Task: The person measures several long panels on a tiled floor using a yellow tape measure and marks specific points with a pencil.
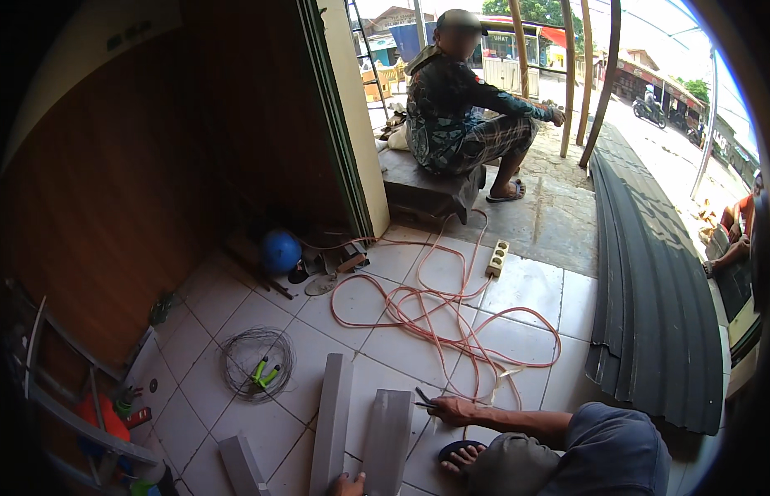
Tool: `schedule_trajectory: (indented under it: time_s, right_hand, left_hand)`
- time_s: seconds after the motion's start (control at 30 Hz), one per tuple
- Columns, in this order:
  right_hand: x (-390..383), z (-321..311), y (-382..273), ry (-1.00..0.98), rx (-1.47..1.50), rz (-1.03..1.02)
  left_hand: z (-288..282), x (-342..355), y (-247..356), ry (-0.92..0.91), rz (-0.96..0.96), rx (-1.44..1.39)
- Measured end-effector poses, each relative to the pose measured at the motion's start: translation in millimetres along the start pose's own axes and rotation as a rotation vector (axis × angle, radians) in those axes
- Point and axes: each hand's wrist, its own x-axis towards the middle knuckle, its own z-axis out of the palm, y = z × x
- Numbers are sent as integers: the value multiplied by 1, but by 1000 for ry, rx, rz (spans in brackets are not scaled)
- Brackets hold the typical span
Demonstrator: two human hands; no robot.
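Neither of my hands can be made out for certain. At the lower edge, some fingers (349, 485) press on the end of a long grey beam (330, 422); their arm is out of frame, so I cannot tell whose they are. Right of it lies a wider grey board (388, 438), and a shorter grey piece (241, 465) is to the left. A crouching co-worker in a cap (515, 465) reaches over from the right. That person's hand (453, 410) holds a dark two-pronged tool (424, 400) just beside the wide board.
An orange cable (418, 291) sprawls over the tiles to a power strip (497, 259). Coiled wire (244, 364) with green-handled pliers (267, 374), a blue ball (280, 251) and a ladder (79, 413) are leftward. Dark corrugated sheets (641, 298) lie right. Someone sits (459, 107) on the step.
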Motion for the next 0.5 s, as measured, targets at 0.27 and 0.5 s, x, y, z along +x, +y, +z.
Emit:
schedule_trajectory:
  time_s: [0.27,0.5]
  right_hand:
    - [-41,-22,-2,86,-361,-92]
    - [-25,-30,-5,11,11,39]
  left_hand:
    - [-11,-9,-64,218,76,70]
    - [-44,0,-99,360,-118,-166]
